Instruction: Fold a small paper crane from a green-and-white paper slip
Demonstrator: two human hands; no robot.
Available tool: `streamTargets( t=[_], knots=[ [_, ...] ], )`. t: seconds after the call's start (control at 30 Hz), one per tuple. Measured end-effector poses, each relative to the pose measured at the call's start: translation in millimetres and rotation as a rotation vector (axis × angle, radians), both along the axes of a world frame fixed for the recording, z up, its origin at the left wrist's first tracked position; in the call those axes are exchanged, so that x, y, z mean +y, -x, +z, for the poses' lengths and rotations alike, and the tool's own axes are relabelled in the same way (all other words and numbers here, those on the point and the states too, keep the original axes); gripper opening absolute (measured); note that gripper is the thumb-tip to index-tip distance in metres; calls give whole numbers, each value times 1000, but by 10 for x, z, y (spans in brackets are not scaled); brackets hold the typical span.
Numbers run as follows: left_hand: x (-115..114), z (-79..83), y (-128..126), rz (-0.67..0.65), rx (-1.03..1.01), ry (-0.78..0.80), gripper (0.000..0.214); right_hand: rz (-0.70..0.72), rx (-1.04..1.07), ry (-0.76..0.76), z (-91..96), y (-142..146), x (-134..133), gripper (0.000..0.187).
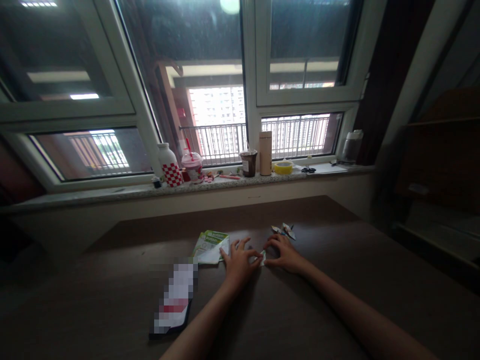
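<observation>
My left hand (238, 262) & right hand (285, 254) meet on a small paper piece (263, 257), just right of the green leaflet (210, 246). Both hands are narrow, fingers curled, tips pinching the piece from either side and pressing it to the table (337, 300), prob. so it lies flat and doesn't slip. It's mostly hidden by my fingers, so I can't tell its shape. A folded paper figure (284, 231) sits further right of the leaflet, just beyond my right hand, apart from the work but within reach. A phone (174, 300) lies nearer me than the leaflet, to its left, well off my hands. The sill w/ a yellow tape roll (283, 167) is far behind the leaflet.
</observation>
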State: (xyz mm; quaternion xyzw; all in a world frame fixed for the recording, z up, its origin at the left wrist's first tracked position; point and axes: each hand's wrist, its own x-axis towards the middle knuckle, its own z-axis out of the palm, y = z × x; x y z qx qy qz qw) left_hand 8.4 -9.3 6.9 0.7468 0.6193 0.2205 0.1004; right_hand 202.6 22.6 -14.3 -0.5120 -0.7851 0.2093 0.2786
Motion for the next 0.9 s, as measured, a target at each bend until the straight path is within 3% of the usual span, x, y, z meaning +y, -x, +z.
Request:
streamTargets(
  t=[0.17, 0.3, 0.9],
  knots=[
    [18, -34, 7, -2, 24, -12, 12, -40, 42, -48, -64, 14, 39, 21],
    [18, -43, 8, 3, 27, -14, 10, -56, 33, -113, -119, 44, 71, 16],
    [10, -29, 5, 11, -7, -7, 11, 27, -6, -54, 9, -12, -19, 40]
  ],
)
